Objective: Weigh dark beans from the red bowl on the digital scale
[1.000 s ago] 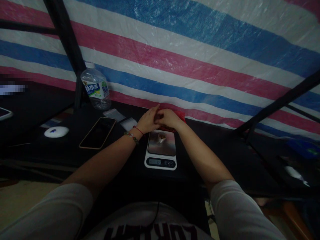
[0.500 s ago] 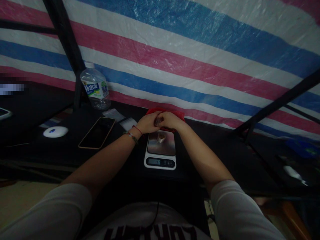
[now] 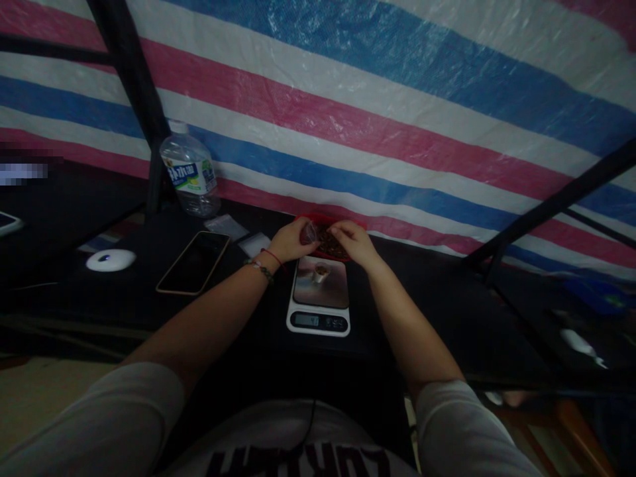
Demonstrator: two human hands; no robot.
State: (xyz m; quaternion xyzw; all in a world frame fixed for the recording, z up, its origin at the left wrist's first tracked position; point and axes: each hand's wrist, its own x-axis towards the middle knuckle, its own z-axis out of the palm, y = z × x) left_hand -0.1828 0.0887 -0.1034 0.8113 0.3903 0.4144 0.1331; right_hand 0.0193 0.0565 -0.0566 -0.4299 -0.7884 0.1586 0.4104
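My left hand [image 3: 292,240] is curled at the left side of a red tray [image 3: 355,225] that holds small brown pieces [image 3: 332,248]. Between its thumb and fingers is a small clear plastic item [image 3: 311,232], too blurred to tell whether cup or bag. Over the tray's right part, my right hand [image 3: 352,243] has thumb and fingertips pinched together; what they hold, if anything, is too small to see. Just in front of the tray lies a white kitchen scale [image 3: 318,322] with a lit display. A small cup [image 3: 320,273] with brownish contents stands on its metal plate [image 3: 322,295].
To the left lie a phone [image 3: 193,263], a white oval device [image 3: 110,260] and small plastic bags [image 3: 226,226]. A large clear bottle [image 3: 189,172] stands behind them by a black post [image 3: 132,73]. Striped sheeting [image 3: 372,126] hangs behind the black table [image 3: 427,291].
My hands were together over the tray; now they are apart, the right moved rightward, uncovering the brown pieces and the clear plastic item in my left hand. The scale and cup stay put.
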